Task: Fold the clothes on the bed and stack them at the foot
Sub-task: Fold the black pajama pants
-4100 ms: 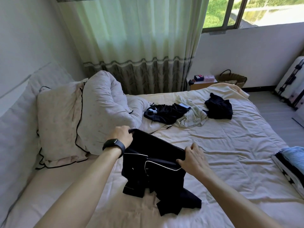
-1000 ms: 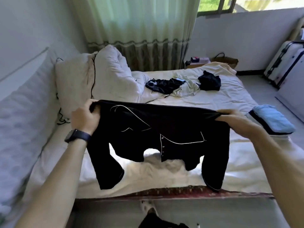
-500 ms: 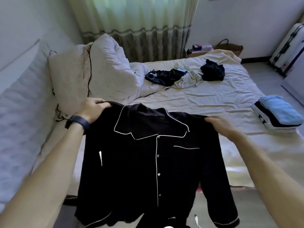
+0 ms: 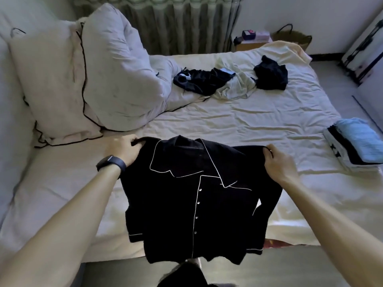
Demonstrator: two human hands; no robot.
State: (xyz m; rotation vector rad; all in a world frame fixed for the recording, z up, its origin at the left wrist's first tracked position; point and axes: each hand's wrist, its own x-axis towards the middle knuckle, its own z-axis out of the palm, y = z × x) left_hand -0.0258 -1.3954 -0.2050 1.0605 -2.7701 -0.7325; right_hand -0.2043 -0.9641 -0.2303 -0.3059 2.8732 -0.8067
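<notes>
A black pyjama shirt (image 4: 176,206) with white piping and a row of buttons is spread front up over the near edge of the bed (image 4: 238,121). My left hand (image 4: 124,149) grips its left shoulder and my right hand (image 4: 276,160) grips its right shoulder. The hem and cuffs hang past the mattress edge. A folded stack (image 4: 356,146) with a light blue piece on top lies at the right side of the bed. Unfolded clothes lie further back: a dark garment (image 4: 201,80), a pale one (image 4: 236,88) and a black one (image 4: 271,74).
Two pillows (image 4: 83,79) lean against the headboard on the left. Beyond the bed stand a curtain (image 4: 176,23), a small side table (image 4: 252,41) with boxes and a woven basket (image 4: 294,37). A suitcase (image 4: 364,52) stands on the floor at the right.
I lifted the crumpled shirt, held it stretched out by the shoulders, turned its front towards me and lowered it flat onto the bed edge. Both hands stayed on the shoulders.
</notes>
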